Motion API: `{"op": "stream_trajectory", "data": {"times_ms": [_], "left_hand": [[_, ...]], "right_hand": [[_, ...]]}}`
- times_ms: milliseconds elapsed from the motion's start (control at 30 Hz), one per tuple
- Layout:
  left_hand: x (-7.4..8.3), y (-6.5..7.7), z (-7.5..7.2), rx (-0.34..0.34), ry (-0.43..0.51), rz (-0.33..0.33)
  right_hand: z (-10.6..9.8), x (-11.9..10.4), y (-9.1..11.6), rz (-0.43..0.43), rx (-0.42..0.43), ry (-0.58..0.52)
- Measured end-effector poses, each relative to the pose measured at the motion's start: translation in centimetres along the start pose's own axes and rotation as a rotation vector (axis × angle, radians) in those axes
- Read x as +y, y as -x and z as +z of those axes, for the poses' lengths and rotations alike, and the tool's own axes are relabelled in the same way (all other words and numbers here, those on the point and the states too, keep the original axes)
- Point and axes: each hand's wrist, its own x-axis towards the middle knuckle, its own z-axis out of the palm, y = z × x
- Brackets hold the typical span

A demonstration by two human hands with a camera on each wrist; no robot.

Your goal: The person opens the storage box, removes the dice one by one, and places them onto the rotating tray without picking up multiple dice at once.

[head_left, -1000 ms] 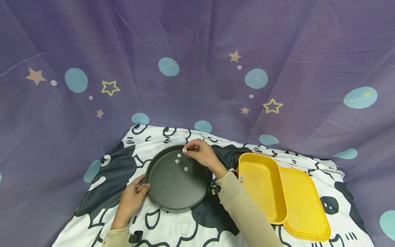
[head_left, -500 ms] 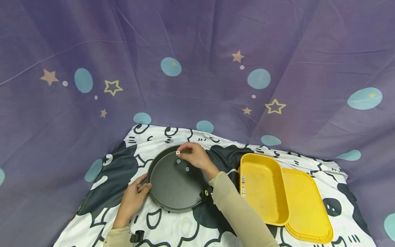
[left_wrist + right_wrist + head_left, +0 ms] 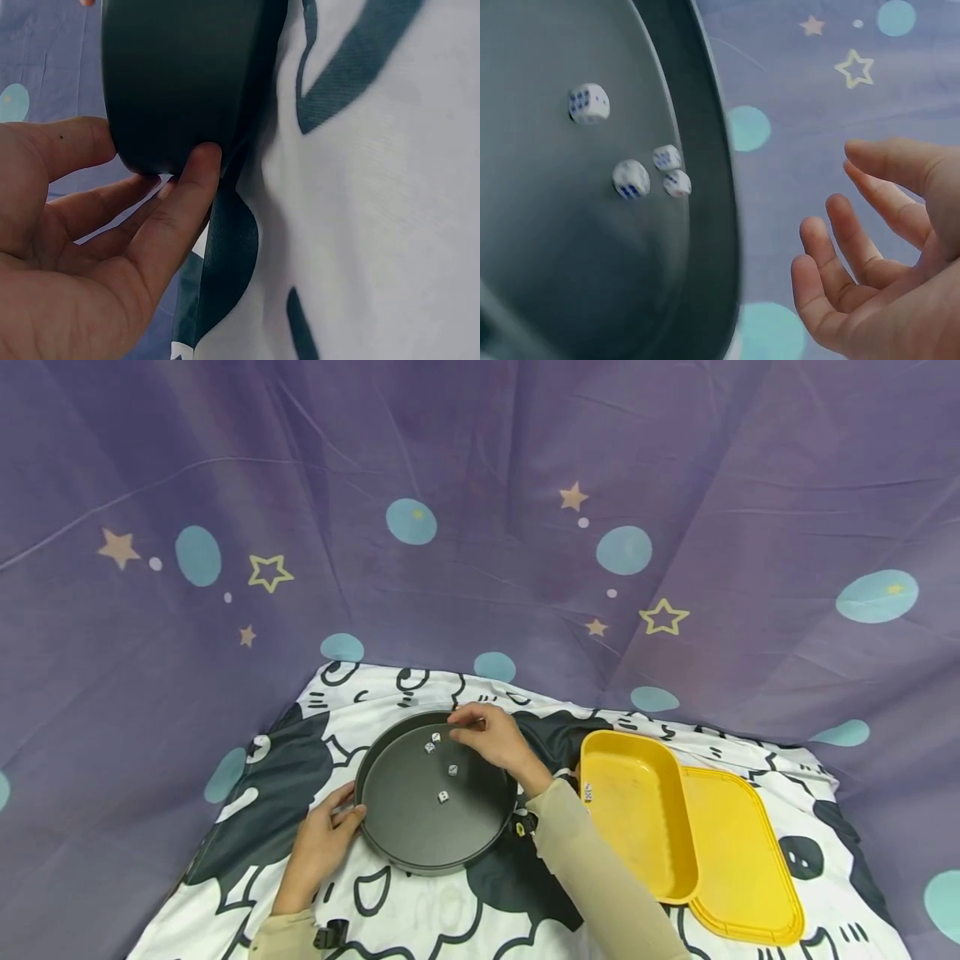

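Four white dice (image 3: 443, 797) with blue pips, one showing red, now lie in the dark round pan (image 3: 450, 843) where two showed loose half a second ago — the right hand (image 3: 491, 735), then pinching one, hangs over its far right part, fingers loosely spread and visibly bare, while the left hand (image 3: 322, 847) rests relaxed fingers against its outer wall. Beyond the right sleeve (image 3: 592, 868), which covers a corner of the yellow box (image 3: 645, 818), a yellow lid (image 3: 738, 852) lies on the patterned cloth (image 3: 435, 914). Inside the box, by the wall nearest the pan, at least one die (image 3: 588, 792) shows.
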Motion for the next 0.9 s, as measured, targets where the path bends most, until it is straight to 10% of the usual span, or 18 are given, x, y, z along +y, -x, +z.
{"op": "stream_trajectory", "data": {"times_ms": [900], "left_hand": [[-0.1,-0.1,0.1,-0.006,-0.006,-0.017]], "right_hand": [[-13.2,5.9,10.2,0.096,0.169,0.071]]}}
